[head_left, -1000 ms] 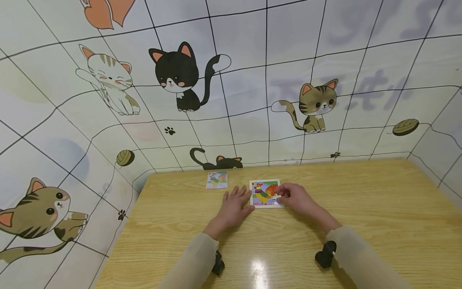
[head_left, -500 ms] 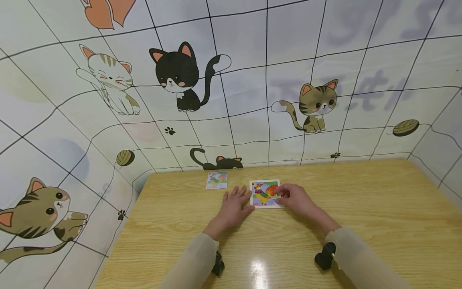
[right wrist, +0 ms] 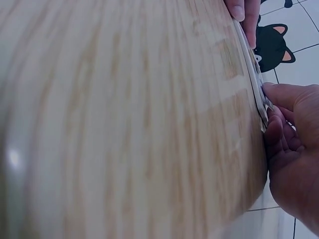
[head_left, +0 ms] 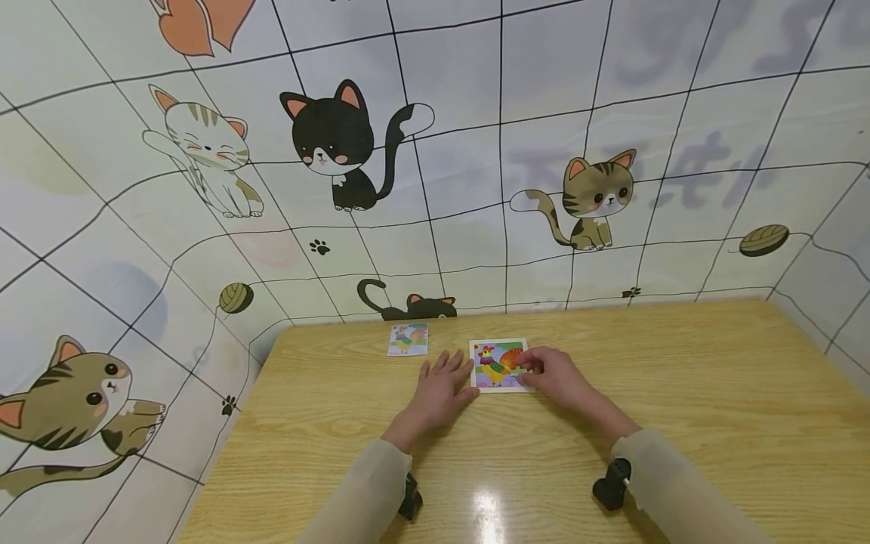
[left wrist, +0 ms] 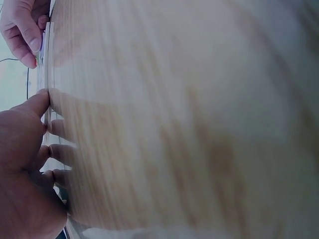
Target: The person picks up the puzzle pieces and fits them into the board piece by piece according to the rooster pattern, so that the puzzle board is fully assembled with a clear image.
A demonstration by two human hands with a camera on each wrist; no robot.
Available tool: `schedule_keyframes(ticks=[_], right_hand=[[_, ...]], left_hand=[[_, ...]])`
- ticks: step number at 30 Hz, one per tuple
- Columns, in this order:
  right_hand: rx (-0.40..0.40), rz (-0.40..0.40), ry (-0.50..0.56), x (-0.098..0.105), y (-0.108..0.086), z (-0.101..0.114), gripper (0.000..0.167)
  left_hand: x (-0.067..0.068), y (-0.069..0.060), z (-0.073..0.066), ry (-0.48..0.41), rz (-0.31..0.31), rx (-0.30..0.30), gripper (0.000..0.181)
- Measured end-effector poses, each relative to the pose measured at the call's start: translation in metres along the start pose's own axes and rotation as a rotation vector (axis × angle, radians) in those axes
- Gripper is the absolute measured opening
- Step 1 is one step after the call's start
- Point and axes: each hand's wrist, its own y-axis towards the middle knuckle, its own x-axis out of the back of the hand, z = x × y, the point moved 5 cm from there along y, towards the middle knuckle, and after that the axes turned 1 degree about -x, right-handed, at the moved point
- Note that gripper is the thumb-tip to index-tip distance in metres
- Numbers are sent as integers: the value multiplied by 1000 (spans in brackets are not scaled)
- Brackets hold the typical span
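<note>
A small jigsaw puzzle of a colourful rooster [head_left: 499, 365] lies in a white-edged tray [head_left: 501, 389] on the wooden table. My left hand [head_left: 438, 389] rests flat with spread fingers, its thumb and a fingertip touching the tray's left edge. At the tray's right side, my right hand [head_left: 560, 375] pinches a puzzle piece [right wrist: 269, 103] between thumb and fingers, low over the picture. The fingers cover most of that piece and the puzzle's right part. In the left wrist view, the tray's edge [left wrist: 48, 64] shows only as a thin line.
A paler rooster picture card [head_left: 408, 339] lies on the table [head_left: 340, 423] to the left of the tray, near the back edge. Behind the table stands a wall covering [head_left: 469, 249] printed with cats and grid lines.
The tilted piece under my right hand has come down flatter into the lower right of the picture. The right fingers have shifted only slightly; my left hand has stayed put.
</note>
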Motion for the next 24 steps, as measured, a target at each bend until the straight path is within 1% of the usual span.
schedule_keyframes(ticks=[9, 17, 24], right_hand=[[2, -1, -25, -1, 0, -1, 23], [58, 8, -128, 0, -2, -2, 21], [44, 24, -122, 2, -3, -4, 21]], left_hand=[[-1, 0, 1, 8, 1, 4, 59], [-1, 0, 1, 9, 3, 3, 59], [0, 0, -1, 3, -1, 0, 59]])
